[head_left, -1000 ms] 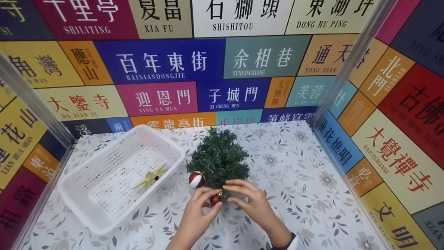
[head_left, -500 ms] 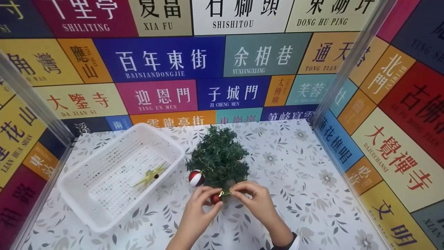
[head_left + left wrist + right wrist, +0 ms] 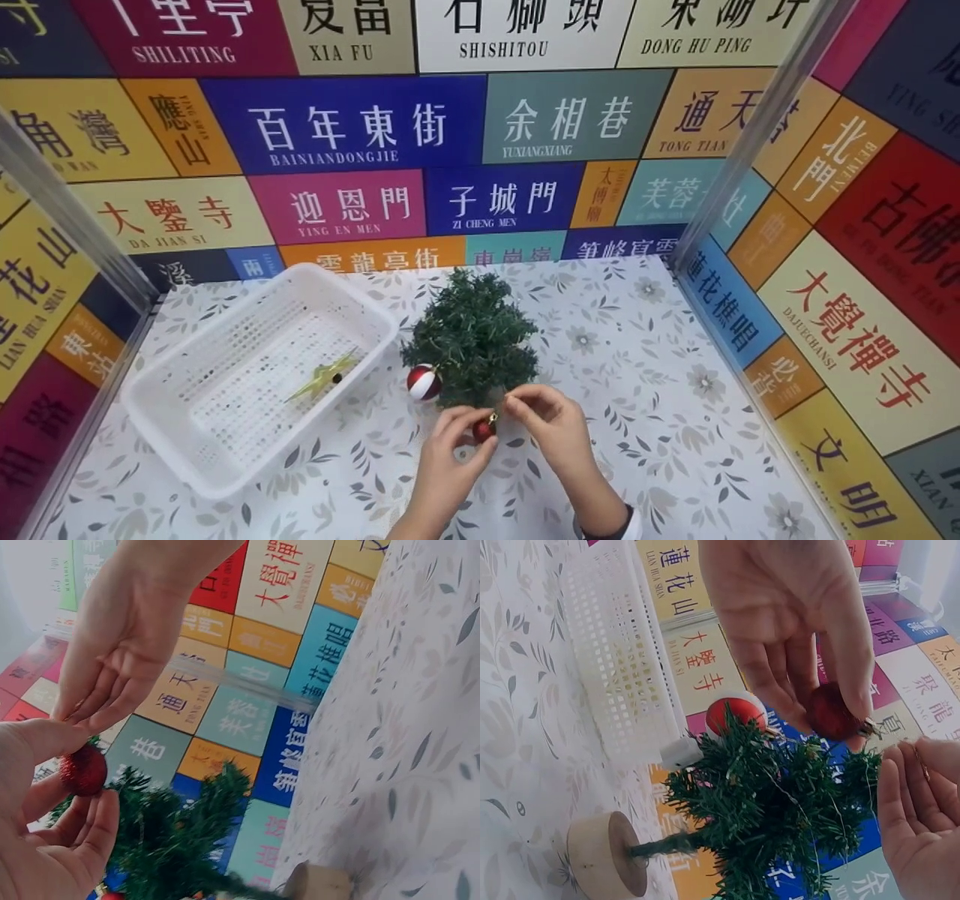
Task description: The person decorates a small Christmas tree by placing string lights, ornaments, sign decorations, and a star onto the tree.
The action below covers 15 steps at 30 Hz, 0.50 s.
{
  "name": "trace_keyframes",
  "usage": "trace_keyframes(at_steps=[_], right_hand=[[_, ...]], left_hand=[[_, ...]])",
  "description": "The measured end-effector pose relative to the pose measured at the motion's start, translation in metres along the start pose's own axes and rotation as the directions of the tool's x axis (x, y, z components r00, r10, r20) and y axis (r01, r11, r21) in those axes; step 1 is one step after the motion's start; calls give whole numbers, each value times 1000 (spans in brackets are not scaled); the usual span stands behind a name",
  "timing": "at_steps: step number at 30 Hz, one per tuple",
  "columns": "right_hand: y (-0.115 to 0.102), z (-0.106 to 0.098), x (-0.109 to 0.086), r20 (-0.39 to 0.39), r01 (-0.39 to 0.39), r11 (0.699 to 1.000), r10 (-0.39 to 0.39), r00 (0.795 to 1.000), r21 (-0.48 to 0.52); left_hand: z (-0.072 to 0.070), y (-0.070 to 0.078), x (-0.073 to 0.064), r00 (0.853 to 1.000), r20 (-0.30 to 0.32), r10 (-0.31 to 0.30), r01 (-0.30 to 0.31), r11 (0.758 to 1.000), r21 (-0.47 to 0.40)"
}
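My left hand (image 3: 454, 454) grips a small glittery red bauble (image 3: 485, 428) between thumb and fingers; its gold cap (image 3: 868, 727) points toward the other hand. My right hand (image 3: 551, 427) pinches a thin gold string (image 3: 924, 763) close to the cap. Whether the string joins the cap is too small to tell. Just behind both hands stands a small green Christmas tree (image 3: 474, 337) on a round wooden base (image 3: 607, 855). A red and white bauble (image 3: 424, 382) hangs at the tree's left side.
Left of the tree is a white perforated plastic basket (image 3: 161, 442) with a gold star ornament (image 3: 321, 379) inside. A leaf-patterned cloth (image 3: 630, 450) covers the table. Panels with coloured signs (image 3: 341, 124) enclose the back and sides.
The left hand and its red bauble have shifted slightly right. My right fingers, spread apart at first, closed on the gold string and then drew slightly away from the cap.
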State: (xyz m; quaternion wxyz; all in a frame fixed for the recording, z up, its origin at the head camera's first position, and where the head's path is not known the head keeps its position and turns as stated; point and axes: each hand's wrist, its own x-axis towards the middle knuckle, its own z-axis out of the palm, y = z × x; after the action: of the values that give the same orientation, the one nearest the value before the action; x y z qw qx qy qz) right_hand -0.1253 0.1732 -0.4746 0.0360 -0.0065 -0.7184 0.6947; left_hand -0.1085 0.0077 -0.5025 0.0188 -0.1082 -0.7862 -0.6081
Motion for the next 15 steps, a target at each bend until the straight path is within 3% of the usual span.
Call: trace_keyframes(at_steps=[3, 7, 11, 15], right_hand=[[1, 3, -1, -30, 56, 998, -57, 998, -21], [3, 5, -3, -27, 195, 973, -200, 979, -124], [5, 4, -2, 1, 354, 899, -366, 931, -257], [5, 2, -1, 32, 447, 818, -468, 883, -361]], left_hand=[[5, -2, 0, 1000, 2, -10, 10, 1000, -24], [4, -3, 2, 1000, 25, -19, 19, 1000, -5], [-1, 0, 5, 1000, 26, -6, 5, 999, 50], [-1, 4, 10, 998, -39, 56, -53, 995, 86]])
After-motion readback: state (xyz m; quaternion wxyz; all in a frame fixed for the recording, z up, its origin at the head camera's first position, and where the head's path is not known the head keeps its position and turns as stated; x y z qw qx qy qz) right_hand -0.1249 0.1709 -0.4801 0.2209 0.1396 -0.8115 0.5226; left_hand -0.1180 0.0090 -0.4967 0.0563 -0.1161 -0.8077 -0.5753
